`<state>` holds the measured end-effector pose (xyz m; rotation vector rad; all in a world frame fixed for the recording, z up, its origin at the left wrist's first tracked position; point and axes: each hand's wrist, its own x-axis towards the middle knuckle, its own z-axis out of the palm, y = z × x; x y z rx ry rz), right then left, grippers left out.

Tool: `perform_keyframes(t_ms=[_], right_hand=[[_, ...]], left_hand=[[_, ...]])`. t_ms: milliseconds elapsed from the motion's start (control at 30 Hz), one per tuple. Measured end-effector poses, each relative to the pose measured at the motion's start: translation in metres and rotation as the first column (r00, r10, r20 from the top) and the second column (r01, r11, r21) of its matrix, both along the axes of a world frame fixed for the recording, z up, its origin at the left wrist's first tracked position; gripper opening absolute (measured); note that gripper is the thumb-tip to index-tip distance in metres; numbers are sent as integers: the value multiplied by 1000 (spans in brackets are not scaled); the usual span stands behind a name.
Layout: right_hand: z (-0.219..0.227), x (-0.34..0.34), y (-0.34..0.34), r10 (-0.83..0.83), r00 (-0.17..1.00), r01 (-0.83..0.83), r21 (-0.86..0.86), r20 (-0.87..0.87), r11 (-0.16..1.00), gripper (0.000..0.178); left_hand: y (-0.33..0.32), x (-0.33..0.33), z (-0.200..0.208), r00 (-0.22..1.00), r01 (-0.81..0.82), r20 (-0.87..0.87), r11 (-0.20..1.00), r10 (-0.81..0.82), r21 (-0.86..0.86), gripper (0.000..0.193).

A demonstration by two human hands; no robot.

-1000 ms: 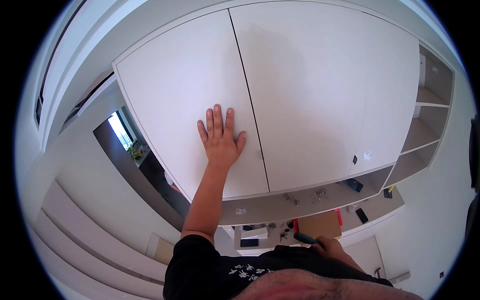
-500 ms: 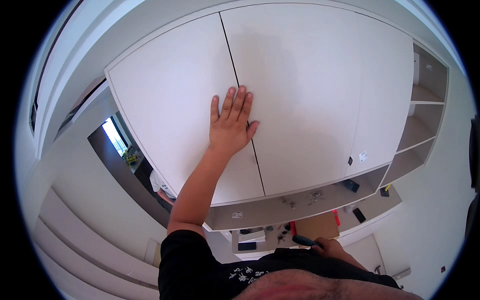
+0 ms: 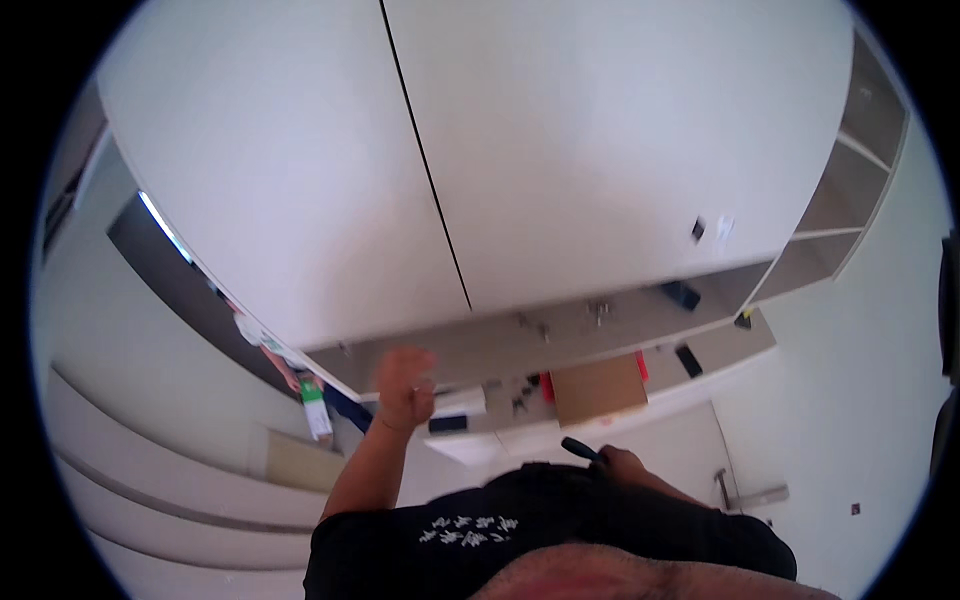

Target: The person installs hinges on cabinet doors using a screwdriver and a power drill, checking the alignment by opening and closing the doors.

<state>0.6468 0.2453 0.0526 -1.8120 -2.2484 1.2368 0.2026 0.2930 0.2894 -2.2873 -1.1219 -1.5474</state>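
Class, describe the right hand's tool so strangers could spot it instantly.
Below the big white cabinet doors, a brown panel flanked by red sits on the lower counter. Below it in view, the right hand grips the dark, elongated tool. Unlike the black slab on the counter, this is hand-held.

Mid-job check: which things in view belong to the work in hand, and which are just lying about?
Likely in use:
right hand, holding a dark-handled tool
left hand, blurred, by the white cabinet

Apparently just lying about:
brown-topped box
flat black rectangle, right of it
dark block on the open shelf
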Motion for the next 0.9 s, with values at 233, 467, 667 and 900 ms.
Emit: perform_keyframes(t_ms=[233, 467, 667, 900], right_hand=[[-205, 14, -4, 256, 955, -265, 42, 151, 963, 30], [-315, 27, 9, 183, 982, -189, 287, 47, 939, 32], [-325, 20, 6, 20, 996, -47, 338, 84, 940, 31], [-330, 18, -10, 14, 1000, -23, 441, 25, 897, 30]], left_hand=[[-140, 15, -460, 946, 87, -106, 555, -306, -828, 41], [-157, 5, -542, 867, -71, -416, 758, -275, -648, 34], [-171, 9, -598, 946, 249, 53, 610, -321, -752, 18], [-178, 29, -606, 970, 188, 34, 662, -239, -726, 9]])
